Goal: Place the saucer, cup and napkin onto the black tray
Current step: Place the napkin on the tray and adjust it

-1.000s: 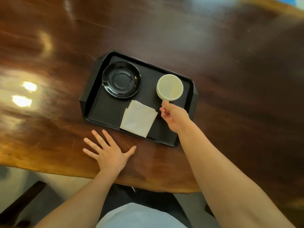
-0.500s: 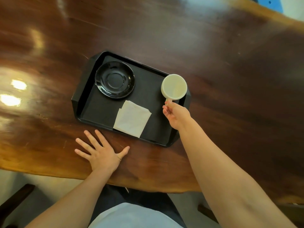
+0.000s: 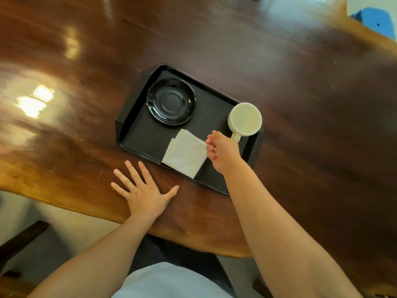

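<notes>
Tray (image 3: 137,134) black, on wooden tabletop (image 3: 300,87). Saucer (image 3: 171,101) in tray's far-left corner, napkin (image 3: 185,156) overlapping tray's near rim, cup (image 3: 245,120) at tray's far-right corner. Right hand (image 3: 223,149) pinching cup handle. Left hand (image 3: 142,190) flat, fingers spread, on tabletop near tray's near rim.

You look down on a glossy wooden surface (image 3: 279,72) lit from above. Bright glare patches sit at your left, near the surface's edge, and a softer streak lies farther up; a pale sheen washes the top right. The right side falls into dim, dark brown. The wide lens bends the surface's near edge into a curve and stretches your forearms at the bottom. Grain toward the left and top edges smears with blur. The tray (image 3: 137,134) stays fairly sharp, and the saucer (image 3: 171,101) carries small highlights on its rim.
</notes>
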The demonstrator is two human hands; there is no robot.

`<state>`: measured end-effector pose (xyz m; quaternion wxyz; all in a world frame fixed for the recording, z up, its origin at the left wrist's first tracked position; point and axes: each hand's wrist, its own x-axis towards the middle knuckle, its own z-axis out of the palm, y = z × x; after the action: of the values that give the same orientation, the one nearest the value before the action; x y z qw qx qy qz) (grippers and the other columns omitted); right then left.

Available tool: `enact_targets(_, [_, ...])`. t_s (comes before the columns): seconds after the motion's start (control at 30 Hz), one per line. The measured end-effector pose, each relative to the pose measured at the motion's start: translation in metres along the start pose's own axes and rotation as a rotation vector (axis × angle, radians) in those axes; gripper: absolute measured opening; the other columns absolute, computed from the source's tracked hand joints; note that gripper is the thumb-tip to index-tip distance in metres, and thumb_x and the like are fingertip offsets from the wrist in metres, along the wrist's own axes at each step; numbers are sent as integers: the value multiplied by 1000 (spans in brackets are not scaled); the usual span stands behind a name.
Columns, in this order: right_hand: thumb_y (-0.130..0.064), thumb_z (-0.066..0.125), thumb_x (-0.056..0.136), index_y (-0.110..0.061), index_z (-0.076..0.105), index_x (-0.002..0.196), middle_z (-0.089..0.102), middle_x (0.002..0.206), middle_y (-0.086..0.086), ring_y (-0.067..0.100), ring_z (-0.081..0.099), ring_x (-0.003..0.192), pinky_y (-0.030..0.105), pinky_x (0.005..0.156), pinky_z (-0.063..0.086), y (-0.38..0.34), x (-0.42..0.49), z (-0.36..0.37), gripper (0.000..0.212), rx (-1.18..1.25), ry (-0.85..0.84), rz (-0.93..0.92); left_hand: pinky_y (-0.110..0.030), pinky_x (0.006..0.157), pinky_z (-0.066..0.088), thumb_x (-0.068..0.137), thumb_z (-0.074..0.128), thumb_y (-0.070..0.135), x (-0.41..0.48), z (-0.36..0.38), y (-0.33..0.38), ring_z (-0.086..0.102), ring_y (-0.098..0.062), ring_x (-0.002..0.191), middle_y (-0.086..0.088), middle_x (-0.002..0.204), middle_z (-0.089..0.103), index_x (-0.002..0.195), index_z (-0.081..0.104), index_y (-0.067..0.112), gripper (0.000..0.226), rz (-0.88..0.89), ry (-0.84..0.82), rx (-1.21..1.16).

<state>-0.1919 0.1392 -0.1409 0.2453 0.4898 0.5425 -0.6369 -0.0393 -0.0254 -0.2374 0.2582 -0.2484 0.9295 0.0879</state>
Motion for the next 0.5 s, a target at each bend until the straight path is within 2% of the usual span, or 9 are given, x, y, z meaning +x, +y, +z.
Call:
enact_targets(0.13, [-21, 57, 100, 0, 60, 108, 67, 83, 11, 12, 51, 54, 19, 48, 39, 7, -6, 47, 23, -65, -177, 2, -71, 116, 1, 60, 11, 100, -1, 1, -1, -12, -54, 148, -24, 166, -7, 158, -3, 10, 134, 10, 46, -3])
enact_targets(0.27, [-17, 57, 100, 6, 56, 118, 72, 86, 18, 18, 63, 58, 22, 53, 55, 8, -5, 80, 29, -100, -215, -10, -70, 117, 2, 63, 16, 100, 1, 5, -2, -9, -51, 150, -22, 167, -1, 159, 4, 12, 131, 15, 98, -25])
enact_targets(0.33, [-14, 55, 101, 9, 54, 123, 71, 87, 19, 21, 69, 64, 24, 56, 59, 7, -1, 89, 32, -109, -224, -11, -68, 118, 1, 63, 15, 100, 3, 7, -2, -10, -49, 151, -19, 167, -1, 159, 4, 15, 129, -2, 115, -39])
enact_targets(0.4, [-8, 52, 102, 10, 50, 131, 68, 89, 22, 25, 70, 71, 27, 67, 61, 3, 2, 94, 34, -107, -243, -17, -67, 119, 1, 63, 14, 99, 4, 7, -1, -11, -48, 151, -18, 168, -1, 159, 5, 16, 127, -15, 121, -45])
enact_targets(0.47, [-4, 49, 102, 11, 44, 136, 66, 90, 24, 27, 69, 71, 31, 75, 62, 0, 5, 96, 37, -119, -237, -25, -66, 119, 1, 65, 16, 98, 3, 7, -1, -11, -48, 151, -18, 168, -1, 159, 6, 16, 125, -16, 122, -46])
enact_targets(0.5, [-3, 49, 102, 10, 42, 139, 66, 87, 24, 27, 69, 70, 32, 74, 62, 0, 7, 98, 39, -130, -225, -26, -66, 119, 1, 66, 17, 98, 3, 7, -2, -10, -48, 151, -18, 168, 0, 159, 8, 16, 124, -12, 126, -49])
